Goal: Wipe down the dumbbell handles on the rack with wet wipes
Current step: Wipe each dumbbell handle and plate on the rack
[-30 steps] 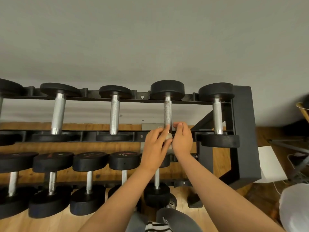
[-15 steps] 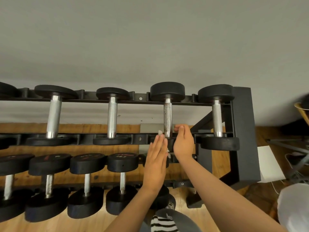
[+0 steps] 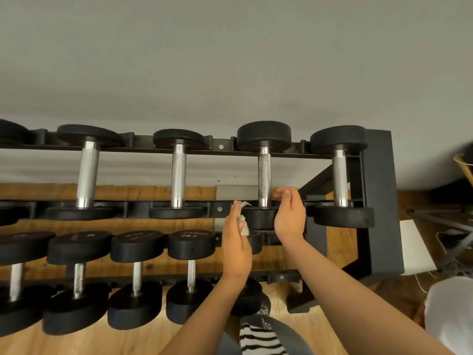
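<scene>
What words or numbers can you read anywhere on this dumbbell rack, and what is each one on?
"22.5": white digits on the head of the fourth lower-row dumbbell, counting from the left; the red mark above them is too blurred to read.
Third lower-row dumbbell: white digits, too blurred to read.
Second lower-row dumbbell: faint marks, unreadable.
Upper-row dumbbells: no text shows.

Your left hand (image 3: 236, 248) hides most of the wipe (image 3: 245, 228); only crumpled edges show. Whether your right hand (image 3: 290, 217) touches the handle (image 3: 264, 175) is unclear. Your left forearm (image 3: 204, 316) covers a lower dumbbell (image 3: 253, 298), and the leftmost dumbbells (image 3: 11, 133) are cut off at the edge.
</scene>
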Available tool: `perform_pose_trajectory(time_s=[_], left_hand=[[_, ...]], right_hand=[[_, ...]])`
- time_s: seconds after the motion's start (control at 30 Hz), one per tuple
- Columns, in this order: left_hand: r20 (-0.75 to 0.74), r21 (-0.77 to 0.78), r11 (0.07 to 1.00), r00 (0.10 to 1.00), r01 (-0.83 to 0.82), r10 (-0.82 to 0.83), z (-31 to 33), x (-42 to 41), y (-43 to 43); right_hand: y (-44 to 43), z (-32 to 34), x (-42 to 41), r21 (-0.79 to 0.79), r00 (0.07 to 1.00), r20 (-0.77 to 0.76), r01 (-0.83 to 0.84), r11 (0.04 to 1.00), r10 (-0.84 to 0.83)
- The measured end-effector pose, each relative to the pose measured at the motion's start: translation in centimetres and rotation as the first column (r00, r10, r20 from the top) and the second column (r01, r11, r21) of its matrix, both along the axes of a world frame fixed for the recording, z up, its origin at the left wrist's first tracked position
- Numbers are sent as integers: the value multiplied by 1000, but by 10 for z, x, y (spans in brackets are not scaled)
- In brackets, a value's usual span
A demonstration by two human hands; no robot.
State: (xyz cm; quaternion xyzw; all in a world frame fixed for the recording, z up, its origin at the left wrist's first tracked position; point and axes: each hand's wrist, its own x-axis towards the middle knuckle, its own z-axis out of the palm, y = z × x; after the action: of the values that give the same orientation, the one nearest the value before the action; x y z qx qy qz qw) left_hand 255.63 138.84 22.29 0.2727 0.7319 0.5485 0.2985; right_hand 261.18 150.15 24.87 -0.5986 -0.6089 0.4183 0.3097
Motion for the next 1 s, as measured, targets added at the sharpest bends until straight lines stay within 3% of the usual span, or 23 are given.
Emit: perform_pose_trajectory(time_s=[0.13, 0.3, 0.5, 0.6, 0.77, 1.0], left_hand=[[-80, -137, 990, 997, -34, 23, -12, -10, -2], [-33, -205, 979, 999, -2, -5, -24, -21, -6], [84, -122, 989, 993, -78, 88, -17, -28, 4], [148, -128, 992, 988, -16, 35, -11, -36, 6], [148, -118, 993, 989, -11, 28, -2, -43, -4], [83, 84, 996, 995, 40, -47, 25, -32, -15]], right_hand=[[0, 2, -1, -2, 1000, 4, 4, 1000, -4], [0, 2, 0, 2, 1000, -2, 8, 1000, -8], [0, 1, 0, 9, 1000, -10, 15, 1000, -15], [-1, 2, 0, 23, 1000, -14, 16, 1000, -16], [-2, 2, 0, 9, 999, -27, 37, 999, -37], [-2, 2, -1, -11, 997, -56, 42, 999, -43]])
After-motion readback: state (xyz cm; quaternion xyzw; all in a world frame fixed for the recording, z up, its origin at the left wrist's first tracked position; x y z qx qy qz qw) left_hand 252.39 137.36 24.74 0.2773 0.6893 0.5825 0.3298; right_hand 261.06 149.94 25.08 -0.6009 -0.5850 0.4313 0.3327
